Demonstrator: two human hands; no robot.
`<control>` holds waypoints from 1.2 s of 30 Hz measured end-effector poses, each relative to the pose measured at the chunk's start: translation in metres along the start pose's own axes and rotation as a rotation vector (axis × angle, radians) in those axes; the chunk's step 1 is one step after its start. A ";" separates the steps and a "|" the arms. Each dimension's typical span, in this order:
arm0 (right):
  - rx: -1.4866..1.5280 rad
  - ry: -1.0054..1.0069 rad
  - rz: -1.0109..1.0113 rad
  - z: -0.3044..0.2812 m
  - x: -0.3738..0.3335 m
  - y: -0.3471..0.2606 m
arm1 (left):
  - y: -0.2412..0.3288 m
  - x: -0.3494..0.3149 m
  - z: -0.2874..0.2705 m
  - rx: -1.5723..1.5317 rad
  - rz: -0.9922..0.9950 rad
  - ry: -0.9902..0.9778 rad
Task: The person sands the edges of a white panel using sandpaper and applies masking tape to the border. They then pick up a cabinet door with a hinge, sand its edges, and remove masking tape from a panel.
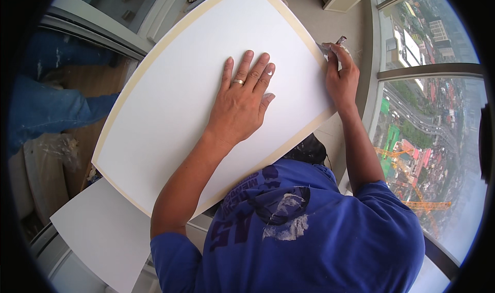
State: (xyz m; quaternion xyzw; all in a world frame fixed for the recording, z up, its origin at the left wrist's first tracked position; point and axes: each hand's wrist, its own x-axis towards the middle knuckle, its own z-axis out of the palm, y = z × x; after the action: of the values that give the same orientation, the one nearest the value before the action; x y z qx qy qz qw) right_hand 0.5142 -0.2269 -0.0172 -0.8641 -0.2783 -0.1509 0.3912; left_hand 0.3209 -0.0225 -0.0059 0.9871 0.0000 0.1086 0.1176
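Note:
A large white board (165,92) with a beige band along its edges lies tilted across the front of my body. My left hand (240,102) rests flat near the middle of its face, fingers stretched out and a ring on one of them. White residue marks a fingertip. At the board's right edge, my right hand (341,76) is closed around a small tool (341,39). Only its dark end and a greyish part show past the fingers, so its exact kind cannot be made out.
Another white panel (103,231) lies below at the lower left. A person's blue-clad leg (56,107) is at the left, beside a clear plastic bag (62,148). Tall windows (423,117) line the right side, over a grey floor (304,9). A dark item (308,149) sits under the board.

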 end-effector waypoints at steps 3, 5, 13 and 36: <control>0.044 0.009 0.027 0.002 -0.001 -0.003 | 0.008 -0.013 0.001 -0.024 0.034 -0.038; 0.042 0.022 0.002 0.000 -0.001 -0.006 | -0.006 -0.009 -0.003 -0.015 0.005 -0.003; 0.026 -0.026 -0.015 0.004 0.004 -0.015 | -0.010 -0.004 -0.002 0.014 -0.096 0.112; 0.054 -0.030 -0.031 0.015 0.006 -0.023 | -0.002 -0.012 0.000 -0.118 -0.226 0.286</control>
State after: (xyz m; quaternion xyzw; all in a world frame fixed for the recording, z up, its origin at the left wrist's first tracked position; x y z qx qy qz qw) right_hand 0.5059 -0.2008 -0.0107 -0.8509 -0.3015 -0.1364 0.4079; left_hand 0.3091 -0.0212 -0.0094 0.9468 0.1213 0.2335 0.1853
